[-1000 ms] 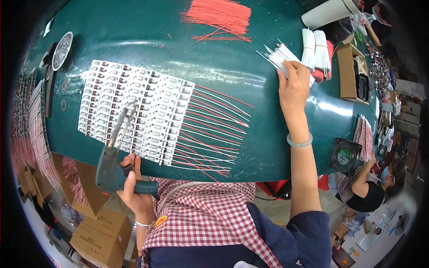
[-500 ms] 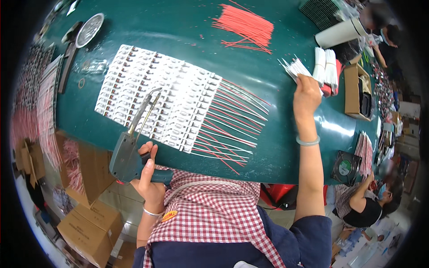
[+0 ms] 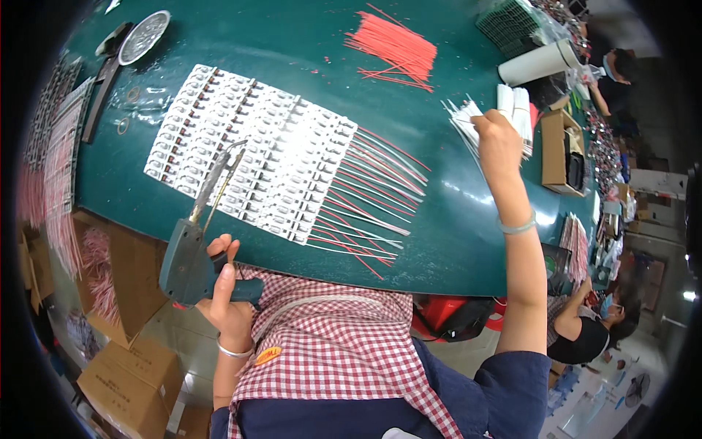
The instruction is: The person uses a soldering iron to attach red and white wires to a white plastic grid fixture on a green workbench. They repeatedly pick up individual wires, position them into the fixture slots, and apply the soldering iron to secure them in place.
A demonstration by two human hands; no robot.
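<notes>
My left hand is wrapped round the grip of a dark green soldering gun. The gun's thin bent tip hangs over a sheet of white circuit boards with rows of small parts. Red and white wires stick out from the sheet's right edge. On the right side of the bench, the closed fingers of my right hand pinch at a loose bunch of white wires; how many they grip is hidden.
A pile of red wires lies at the far side of the green bench. Beyond my right hand are tied white bundles, a white cylinder and a cardboard box. A round metal dish sits far left. A co-worker is at the right.
The view has shifted slightly, so the bench things appear further left. My right hand has turned and moved over the white wires, which are more spread. My left hand keeps holding the soldering gun.
</notes>
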